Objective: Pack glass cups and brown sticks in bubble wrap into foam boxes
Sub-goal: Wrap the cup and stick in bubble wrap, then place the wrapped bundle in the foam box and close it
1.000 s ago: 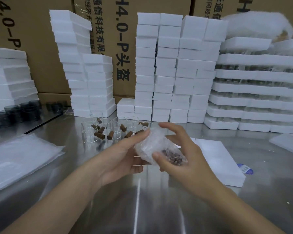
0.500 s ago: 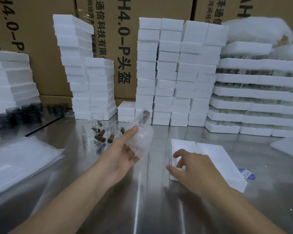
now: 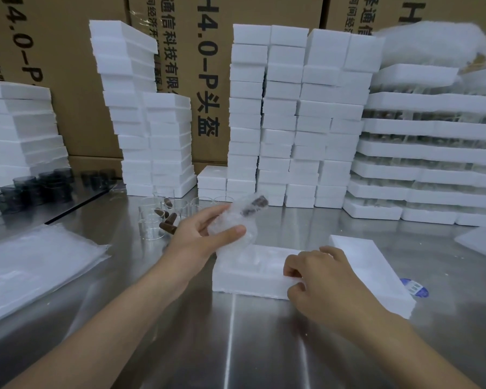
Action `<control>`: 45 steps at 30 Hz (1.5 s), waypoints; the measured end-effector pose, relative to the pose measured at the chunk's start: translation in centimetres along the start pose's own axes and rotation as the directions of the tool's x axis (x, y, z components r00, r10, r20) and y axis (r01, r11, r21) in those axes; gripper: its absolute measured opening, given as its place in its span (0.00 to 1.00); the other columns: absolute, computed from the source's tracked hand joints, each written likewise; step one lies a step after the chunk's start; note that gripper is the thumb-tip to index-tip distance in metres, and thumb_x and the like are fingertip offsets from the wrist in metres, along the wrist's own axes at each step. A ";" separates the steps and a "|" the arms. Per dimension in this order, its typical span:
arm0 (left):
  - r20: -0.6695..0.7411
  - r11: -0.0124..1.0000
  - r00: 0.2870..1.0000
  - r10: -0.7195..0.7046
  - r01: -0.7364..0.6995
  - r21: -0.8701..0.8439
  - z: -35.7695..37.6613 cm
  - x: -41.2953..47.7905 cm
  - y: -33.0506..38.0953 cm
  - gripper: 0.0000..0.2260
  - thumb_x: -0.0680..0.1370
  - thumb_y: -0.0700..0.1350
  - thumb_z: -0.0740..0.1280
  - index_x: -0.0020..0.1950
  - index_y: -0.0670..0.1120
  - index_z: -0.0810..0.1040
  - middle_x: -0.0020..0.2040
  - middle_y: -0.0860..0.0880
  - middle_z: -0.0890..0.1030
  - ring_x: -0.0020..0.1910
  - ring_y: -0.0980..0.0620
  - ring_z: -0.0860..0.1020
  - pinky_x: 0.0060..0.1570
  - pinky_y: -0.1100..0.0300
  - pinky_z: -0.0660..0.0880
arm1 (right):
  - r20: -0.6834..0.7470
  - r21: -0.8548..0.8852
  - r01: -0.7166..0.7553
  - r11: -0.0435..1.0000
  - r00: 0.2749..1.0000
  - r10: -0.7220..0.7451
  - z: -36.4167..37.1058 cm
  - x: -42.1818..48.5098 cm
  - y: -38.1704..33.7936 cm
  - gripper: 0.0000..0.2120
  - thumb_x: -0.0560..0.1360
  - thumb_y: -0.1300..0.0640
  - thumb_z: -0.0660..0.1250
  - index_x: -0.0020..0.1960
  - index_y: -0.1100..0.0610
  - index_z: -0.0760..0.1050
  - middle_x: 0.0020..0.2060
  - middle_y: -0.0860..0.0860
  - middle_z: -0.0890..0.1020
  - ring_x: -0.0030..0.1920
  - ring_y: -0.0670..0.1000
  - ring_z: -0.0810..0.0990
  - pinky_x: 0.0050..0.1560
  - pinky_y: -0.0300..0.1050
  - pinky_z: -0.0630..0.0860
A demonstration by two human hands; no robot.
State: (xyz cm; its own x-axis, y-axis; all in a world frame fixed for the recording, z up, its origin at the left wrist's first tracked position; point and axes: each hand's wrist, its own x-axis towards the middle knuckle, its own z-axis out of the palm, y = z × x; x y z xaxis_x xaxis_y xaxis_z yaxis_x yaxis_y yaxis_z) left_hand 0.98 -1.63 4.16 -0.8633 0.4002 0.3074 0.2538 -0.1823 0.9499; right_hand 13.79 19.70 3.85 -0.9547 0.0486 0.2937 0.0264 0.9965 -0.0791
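My left hand (image 3: 199, 237) grips a bubble-wrapped bundle (image 3: 240, 220) with a brown stick showing through its upper end, held just above the left end of an open white foam box (image 3: 247, 273) on the steel table. My right hand (image 3: 317, 279) pinches the near right edge of that box. A flat foam lid (image 3: 376, 270) lies to the right, partly under my right hand. Behind my left hand stand several clear glass cups (image 3: 152, 217) and loose brown sticks (image 3: 167, 220).
Tall stacks of white foam boxes (image 3: 278, 122) line the back against cardboard cartons. Foam trays (image 3: 432, 169) pile up at the right. A stack of bubble-wrap bags (image 3: 31, 265) lies at the left, dark glass mugs (image 3: 31, 186) behind it. A blue sticker (image 3: 415, 286) sits at the right.
My right hand let go of the bundle and took hold of a foam box, drawing it nearer and to the left. My left hand kept the bundle and now holds it over the box.
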 end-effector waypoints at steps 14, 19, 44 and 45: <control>0.114 0.933 0.993 0.026 -0.065 0.353 -0.2 0.8 -3.2 0.32 0.60 0.70 0.83 0.62 0.70 0.80 0.63 0.69 0.82 0.66 0.65 0.79 0.67 0.66 0.73 | -0.035 -0.007 0.048 0.999 0.998 -0.048 0.1 0.2 0.0 0.11 0.72 0.58 0.59 0.50 0.45 0.71 0.43 0.43 0.77 0.46 0.47 0.73 0.77 0.42 0.54; 0.139 0.877 0.990 0.020 -0.084 0.473 -0.7 0.8 -3.6 0.32 0.63 0.70 0.81 0.65 0.67 0.78 0.62 0.77 0.77 0.64 0.75 0.74 0.58 0.78 0.69 | -0.041 0.004 0.055 0.998 0.998 -0.055 0.1 0.2 0.2 0.10 0.72 0.58 0.59 0.49 0.44 0.71 0.42 0.43 0.77 0.44 0.47 0.72 0.75 0.41 0.56; 0.384 0.424 0.923 0.030 -0.359 0.831 0.4 -1.0 -3.1 0.30 0.86 0.68 0.44 0.88 0.62 0.50 0.86 0.67 0.50 0.82 0.72 0.43 0.80 0.64 0.44 | -0.061 0.032 0.091 0.995 0.994 -0.089 1.1 0.4 0.7 0.16 0.74 0.56 0.59 0.58 0.43 0.76 0.43 0.40 0.73 0.48 0.44 0.68 0.67 0.38 0.60; 0.385 0.415 0.923 0.021 -0.358 0.836 0.4 -0.9 -3.2 0.29 0.86 0.67 0.45 0.88 0.62 0.50 0.86 0.67 0.51 0.82 0.72 0.44 0.81 0.63 0.46 | -0.061 0.032 0.092 0.995 0.994 -0.090 1.2 0.4 0.8 0.17 0.74 0.55 0.58 0.58 0.43 0.77 0.42 0.39 0.72 0.48 0.44 0.68 0.66 0.37 0.60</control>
State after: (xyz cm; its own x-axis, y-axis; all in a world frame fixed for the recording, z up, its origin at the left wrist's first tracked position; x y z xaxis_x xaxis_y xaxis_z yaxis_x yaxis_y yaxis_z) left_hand 1.10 -1.05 0.86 -0.6233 0.7114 0.3248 0.7795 0.5318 0.3309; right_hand 13.05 20.41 2.74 -0.9331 -0.0373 0.3576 -0.0714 0.9940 -0.0824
